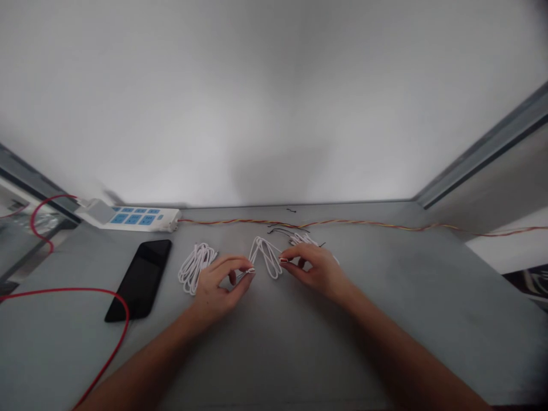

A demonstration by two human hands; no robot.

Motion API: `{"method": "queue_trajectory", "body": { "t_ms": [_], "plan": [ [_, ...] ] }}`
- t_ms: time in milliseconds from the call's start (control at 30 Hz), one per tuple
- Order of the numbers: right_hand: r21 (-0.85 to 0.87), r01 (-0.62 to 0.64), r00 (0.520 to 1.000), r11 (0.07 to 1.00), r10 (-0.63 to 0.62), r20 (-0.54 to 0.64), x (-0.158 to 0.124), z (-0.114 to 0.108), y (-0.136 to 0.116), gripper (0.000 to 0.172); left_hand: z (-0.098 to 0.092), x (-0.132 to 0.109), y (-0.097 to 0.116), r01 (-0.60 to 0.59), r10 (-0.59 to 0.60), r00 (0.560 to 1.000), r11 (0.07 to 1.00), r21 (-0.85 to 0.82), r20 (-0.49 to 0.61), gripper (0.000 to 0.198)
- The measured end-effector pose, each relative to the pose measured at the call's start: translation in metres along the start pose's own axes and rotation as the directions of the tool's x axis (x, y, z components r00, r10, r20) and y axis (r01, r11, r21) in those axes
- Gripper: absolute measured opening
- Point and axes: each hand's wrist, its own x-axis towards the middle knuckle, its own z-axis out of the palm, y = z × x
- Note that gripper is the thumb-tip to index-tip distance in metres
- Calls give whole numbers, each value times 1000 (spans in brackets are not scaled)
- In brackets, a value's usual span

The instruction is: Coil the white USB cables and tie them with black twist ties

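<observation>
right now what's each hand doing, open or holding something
Left hand: closed, pinching one cable end between thumb and fingers.
Right hand: closed, pinching another cable end.

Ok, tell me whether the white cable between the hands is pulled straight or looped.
Looped: the white cable lies in loose bends between the left hand and the right hand, each pinching a connector.

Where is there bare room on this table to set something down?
The widest bare patch of table is right of the right forearm, bordered behind by the twisted wires. Another lies between that arm and the left forearm. It's crowded around the left hand and right hand, amid white cables, and at left, with the phone, red cable and power strip.
</observation>
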Motion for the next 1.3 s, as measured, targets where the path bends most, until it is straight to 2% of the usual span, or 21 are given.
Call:
{"method": "queue_trajectory", "body": {
  "t_ms": [767,867,1000,1067,1133,1200,1300],
  "plan": [
    [-14,3,1000,1000,-3,16,0,-1,-1,8,1,1,2,19,-19,1000,1000,10,-10,8],
    [-34,-79,997,996,79,16,0,-1,-4,11,2,0,0,144,-141,989,986,83,-36,6],
    [-28,-237,971,971,237,16,1,1,-3,18,4,-1,-11,361,-356,933,922,141,-62,17],
    [-65,-252,966,966,255,38,2,2,0,20,4,-1,-17,387,-394,919,903,185,0,23],
    [-115,-224,968,968,235,84,4,3,1,21,4,0,-22,353,-386,916,906,233,113,20],
    [-170,-185,971,968,208,123,5,4,0,21,3,2,-23,339,-401,893,898,280,204,18],
    [-244,-145,978,959,176,110,6,5,-5,23,1,4,-20,360,-458,858,860,362,233,20]
  ]
}}
